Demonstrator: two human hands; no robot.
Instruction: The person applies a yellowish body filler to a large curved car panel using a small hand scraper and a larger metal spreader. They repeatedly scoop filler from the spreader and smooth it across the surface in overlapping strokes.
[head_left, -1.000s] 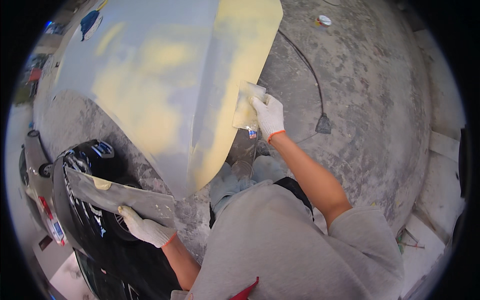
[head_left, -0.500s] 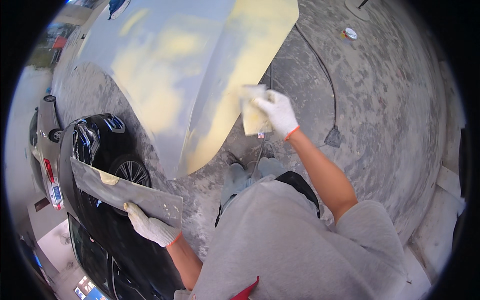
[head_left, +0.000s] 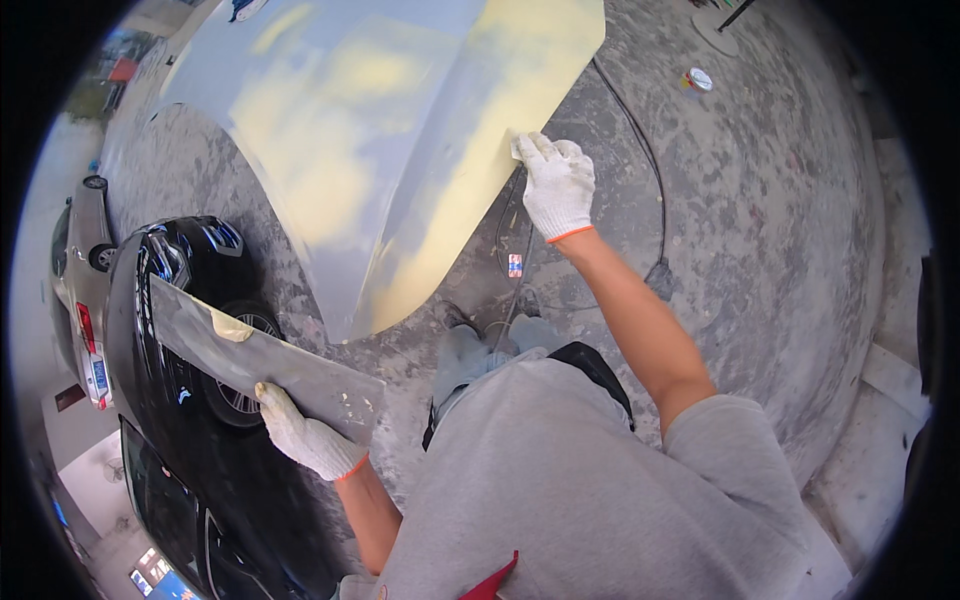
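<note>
A large grey-blue car body panel with pale yellow putty patches spreads across the upper middle. My right hand, in a white knit glove, is closed on a putty spreader at the panel's right edge. Only a small bit of the spreader shows past my fingers; whether it touches the panel I cannot tell. At lower left my gloved left hand grips a long grey putty board, its thumb on top. The board carries a lump of yellow putty near its far edge and small crumbs by its right end.
A black car stands at left beneath the board, with a silver car beyond it. A dark cable runs over the stained concrete floor. A small can and a round stand base are at upper right.
My right hand has moved up toward the panel's edge, turning the spreader from flat view to mostly hidden. The board in my left hand has shifted slightly right.
</note>
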